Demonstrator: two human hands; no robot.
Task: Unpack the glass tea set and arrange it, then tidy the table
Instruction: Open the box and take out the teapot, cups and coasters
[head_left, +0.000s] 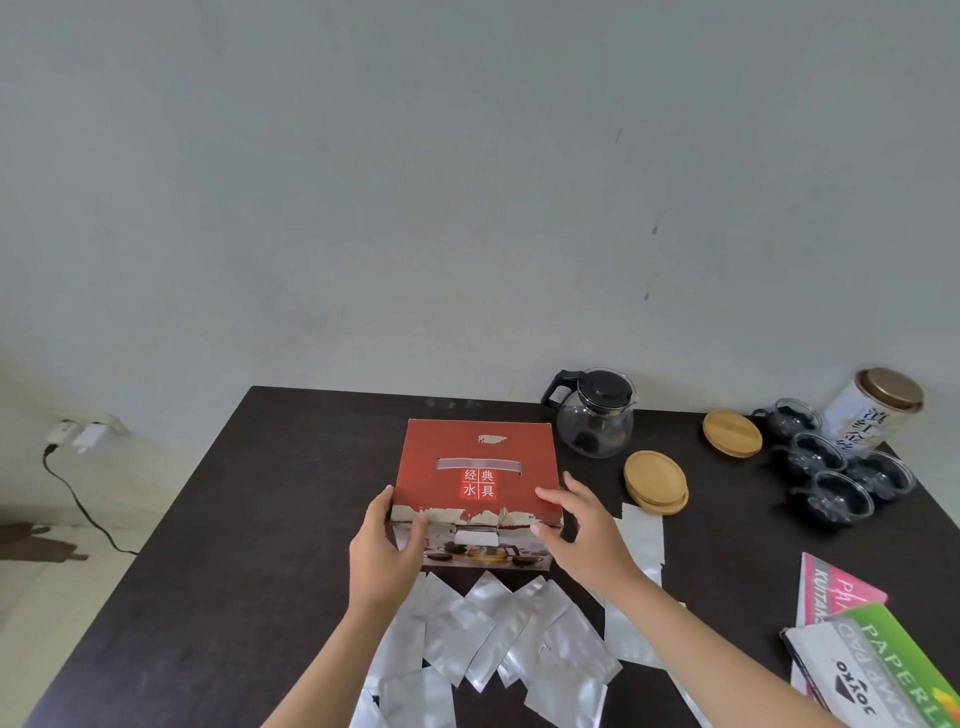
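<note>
Red cardboard tea-set box (478, 470): mid-table on the dark wooden table (260, 519), lid down, apparently emptied. Left hand (387, 551) grips its near left corner; right hand (576, 530), fingers spread, steadies the right edge, likely for removal. Glass teapot (595, 415) stands behind.

Head view, facing forward and down, close over table (234, 519)
</note>
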